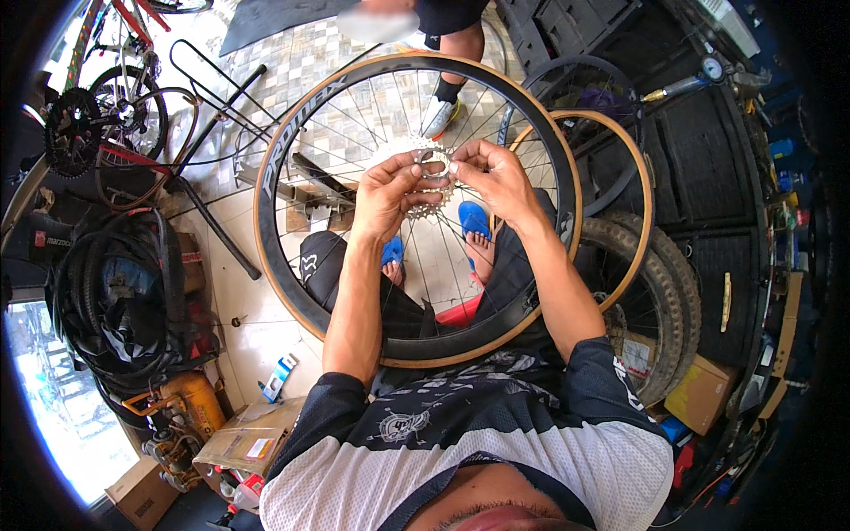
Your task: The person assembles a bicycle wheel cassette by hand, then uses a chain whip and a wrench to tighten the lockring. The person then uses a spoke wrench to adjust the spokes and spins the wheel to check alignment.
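Note:
A bicycle wheel (305, 119) with a deep black rim and tan-edged tyre lies across my lap. At its hub is a silver cassette (398, 152) of toothed sprockets, partly covered by my hands. Just above the cassette I hold a small silver metal ring (434, 166); whether it is a sprocket or a lockring is too small to tell. My left hand (388, 190) pinches the ring's left side between thumb and fingers. On the opposite side, the thumb and fingertips of my right hand (498, 184) close on its edge.
Another person's leg and shoe (440, 115) are just beyond the wheel. Knobbly tyres (677, 292) and a tan-edged tyre (645, 195) stand at my right. To the left are coiled black tubes (84, 301), a cardboard box (252, 434) and a parked bicycle (124, 115).

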A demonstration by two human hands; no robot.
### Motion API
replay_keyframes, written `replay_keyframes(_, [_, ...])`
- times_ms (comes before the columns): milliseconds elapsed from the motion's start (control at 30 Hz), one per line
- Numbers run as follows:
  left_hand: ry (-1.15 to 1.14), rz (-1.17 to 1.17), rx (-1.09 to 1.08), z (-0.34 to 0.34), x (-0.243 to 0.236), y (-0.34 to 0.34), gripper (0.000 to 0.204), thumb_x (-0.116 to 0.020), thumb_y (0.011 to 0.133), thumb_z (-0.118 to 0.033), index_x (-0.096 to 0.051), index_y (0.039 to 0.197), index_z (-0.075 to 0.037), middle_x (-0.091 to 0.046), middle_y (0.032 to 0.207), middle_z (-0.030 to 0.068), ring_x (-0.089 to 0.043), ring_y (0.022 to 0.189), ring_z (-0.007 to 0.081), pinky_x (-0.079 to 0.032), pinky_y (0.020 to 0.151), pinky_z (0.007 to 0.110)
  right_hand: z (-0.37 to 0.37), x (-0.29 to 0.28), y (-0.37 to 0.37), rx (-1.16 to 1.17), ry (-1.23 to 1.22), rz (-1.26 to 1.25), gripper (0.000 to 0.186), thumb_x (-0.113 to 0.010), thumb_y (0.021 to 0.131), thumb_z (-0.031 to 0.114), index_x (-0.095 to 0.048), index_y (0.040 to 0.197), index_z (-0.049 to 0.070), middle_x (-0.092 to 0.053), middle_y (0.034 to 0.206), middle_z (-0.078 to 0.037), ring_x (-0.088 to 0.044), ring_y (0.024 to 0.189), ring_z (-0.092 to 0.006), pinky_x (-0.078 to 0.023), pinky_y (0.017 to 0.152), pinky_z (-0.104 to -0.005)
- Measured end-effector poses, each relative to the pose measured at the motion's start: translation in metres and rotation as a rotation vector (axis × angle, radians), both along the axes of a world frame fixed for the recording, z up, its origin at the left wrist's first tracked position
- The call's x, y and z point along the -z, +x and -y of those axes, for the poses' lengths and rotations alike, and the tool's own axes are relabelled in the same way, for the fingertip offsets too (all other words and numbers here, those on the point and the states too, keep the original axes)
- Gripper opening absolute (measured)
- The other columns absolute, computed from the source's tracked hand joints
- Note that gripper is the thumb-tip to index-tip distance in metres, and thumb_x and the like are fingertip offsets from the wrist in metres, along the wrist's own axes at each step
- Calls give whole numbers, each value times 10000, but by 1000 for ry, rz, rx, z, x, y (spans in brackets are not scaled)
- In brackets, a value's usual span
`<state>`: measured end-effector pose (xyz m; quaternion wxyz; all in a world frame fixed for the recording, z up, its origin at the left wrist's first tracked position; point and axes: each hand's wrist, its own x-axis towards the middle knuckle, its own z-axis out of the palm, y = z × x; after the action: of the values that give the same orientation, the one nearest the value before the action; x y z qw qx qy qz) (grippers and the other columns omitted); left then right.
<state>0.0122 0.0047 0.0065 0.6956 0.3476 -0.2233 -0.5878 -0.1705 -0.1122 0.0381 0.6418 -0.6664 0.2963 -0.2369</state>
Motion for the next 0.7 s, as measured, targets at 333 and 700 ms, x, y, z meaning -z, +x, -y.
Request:
replay_keyframes(333, [85,303,-79,0,3,1,324,-621,1045,-109,-633,1311,76,-751,1124,194,-747,865,214,-635,694,315,0,4,-1,27,-119,-42,283,-717,969,135,-701,1218,0,-689,944,-4,-562,791,-55,-465,703,-234])
replay_keyframes(700, [61,357,-150,0,-4,-3,370,-704,1000,-109,-645,1330,46,-754,1073,125,-737,860,182,-610,664,298,5,13,9,10,-19,52,286,-740,954,138,-698,1184,-28,-732,969,-48,-617,796,-77,-505,719,-239])
